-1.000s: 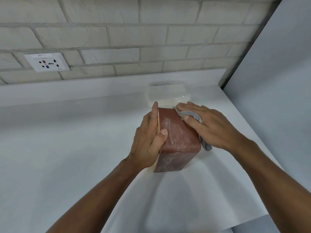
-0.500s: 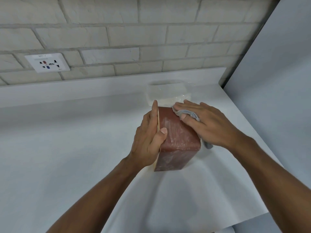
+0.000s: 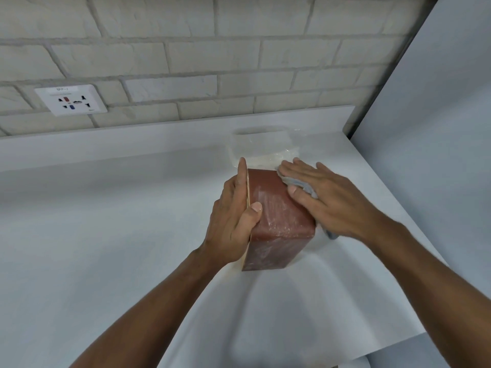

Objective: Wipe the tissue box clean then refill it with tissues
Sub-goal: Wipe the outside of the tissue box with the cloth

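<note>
Gripping one tissue box (image 3: pixel 281 221) is the left hand (image 3: pixel 231 224); the right hand (image 3: pixel 334 205), fingers straight, presses one cloth (image 3: pixel 303 185).

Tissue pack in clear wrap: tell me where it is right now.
Head view: the tissue pack lies on the white counter, right of centre near the brick wall, just behind the red-brown tissue box that the left hand grips.
</note>
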### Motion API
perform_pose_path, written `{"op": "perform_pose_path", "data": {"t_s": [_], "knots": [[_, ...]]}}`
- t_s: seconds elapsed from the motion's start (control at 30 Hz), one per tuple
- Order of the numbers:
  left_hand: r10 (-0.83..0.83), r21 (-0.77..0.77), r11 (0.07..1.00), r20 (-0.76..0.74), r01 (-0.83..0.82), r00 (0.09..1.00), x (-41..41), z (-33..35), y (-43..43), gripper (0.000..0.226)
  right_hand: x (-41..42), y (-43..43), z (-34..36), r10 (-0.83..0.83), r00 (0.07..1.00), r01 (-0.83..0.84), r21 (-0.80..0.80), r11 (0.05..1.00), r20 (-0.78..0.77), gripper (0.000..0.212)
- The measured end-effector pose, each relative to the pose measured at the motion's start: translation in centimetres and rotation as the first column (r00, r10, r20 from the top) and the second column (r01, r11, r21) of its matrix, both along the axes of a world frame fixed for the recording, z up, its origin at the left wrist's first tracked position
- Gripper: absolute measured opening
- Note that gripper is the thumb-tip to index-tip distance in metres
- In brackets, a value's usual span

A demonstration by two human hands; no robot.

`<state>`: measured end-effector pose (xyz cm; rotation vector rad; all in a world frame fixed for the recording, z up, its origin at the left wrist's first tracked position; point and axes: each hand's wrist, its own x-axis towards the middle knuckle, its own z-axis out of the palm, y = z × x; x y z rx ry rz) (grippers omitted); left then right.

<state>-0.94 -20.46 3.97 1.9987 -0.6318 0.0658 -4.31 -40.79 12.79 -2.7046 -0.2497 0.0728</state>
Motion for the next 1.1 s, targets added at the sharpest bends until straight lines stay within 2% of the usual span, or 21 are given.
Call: {"op": "perform_pose_path", "data": {"t_s": [0.1,0.27,0.33,0.4,0.53,0.67,0.8,0.93,1.03,1.1], "knots": [[-0.001,0.004,1.0,0.016,0.0,1.0,0.0,-0.1,0.0,0.077,-1.3,0.6,-1.0,0.147,0.987,-0.145,-0.039,0.989,0.057,0.059],[0.001,-0.01,1.0,0.019,-0.001,1.0,0.0,-0.2,-0.1,0.074,-1.5,-1.9,-0.9,-0.03,0.999,0.028,0.09,0.996,0.029,0.052],[-0.004,-0.013,1.0,0.025,0.004,1.0,-0.1,-0.3,-0.1,0.074,-2.4,-0.8,-1.4,0.052,0.994,-0.056,0.041,0.998,0.096,0.055],[-0.003,-0.013,1.0,0.032,0.004,0.999,-0.2,-0.2,-0.1,0.074,-3.1,-0.6,-1.8,0.097,0.988,-0.105,0.061,0.993,0.118,0.052],[0.006,-0.012,1.0,0.024,-0.006,1.0,0.0,-0.2,-0.1,0.072,-2.0,-1.6,-1.2,-0.069,0.995,0.059,0.146,0.987,0.068,0.052],[-0.003,-0.013,1.0,0.035,0.004,0.999,-0.2,-0.1,0.0,0.072,-2.6,-0.8,-1.9,0.025,0.992,-0.038,0.105,0.994,0.124,0.052],[0.01,-0.015,1.0,0.029,-0.009,1.0,0.0,-0.1,0.0,0.07,-1.7,-1.2,-1.3,-0.072,0.993,0.061,0.125,0.99,0.09,0.053],[0.004,-0.015,1.0,0.017,-0.003,1.0,-0.1,-0.1,-0.1,0.073,-2.2,-0.1,-1.9,0.052,0.988,-0.065,0.092,0.994,0.143,0.051],[0.005,-0.019,1.0,-0.002,-0.005,1.0,0.0,-0.1,-0.1,0.073,-1.2,-0.6,-1.4,-0.073,0.994,0.059,0.152,0.987,0.084,0.047],[0.001,-0.021,1.0,-0.01,-0.001,1.0,-0.1,-0.1,0.0,0.073,-1.3,-0.1,-1.5,-0.083,0.992,0.069,0.135,0.988,0.097,0.049]]}}
